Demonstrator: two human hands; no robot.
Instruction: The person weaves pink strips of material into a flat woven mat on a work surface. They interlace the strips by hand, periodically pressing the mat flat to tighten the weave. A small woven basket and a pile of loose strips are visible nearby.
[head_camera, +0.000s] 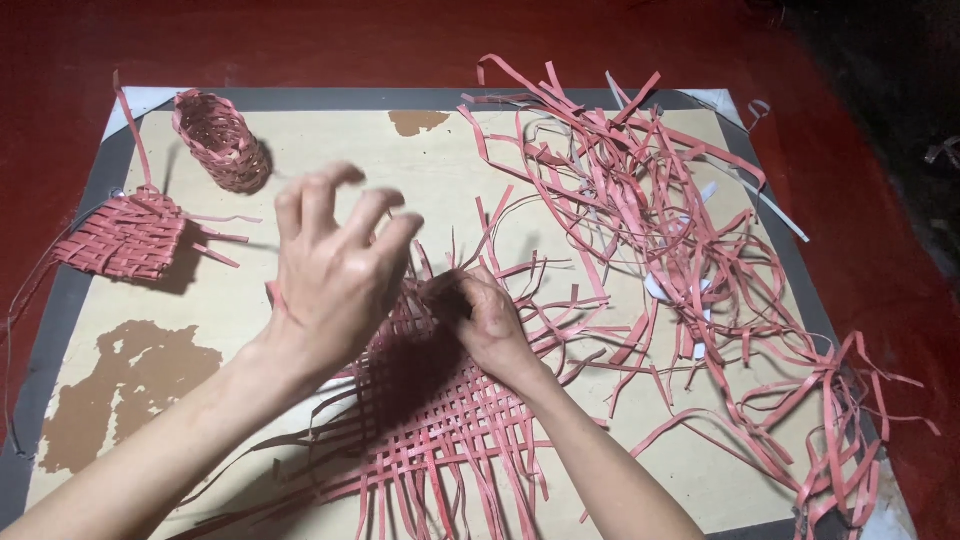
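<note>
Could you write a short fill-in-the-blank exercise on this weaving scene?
1. The right hand presses on the flat ____ mat of woven strips.
2. The left hand is raised above the mat with its fingers ____.
3. The small woven basket stands at the board's far ____ corner.
4. The loose strips lie piled to the ____ of the hands.

Missing words: red; spread; left; right
</note>
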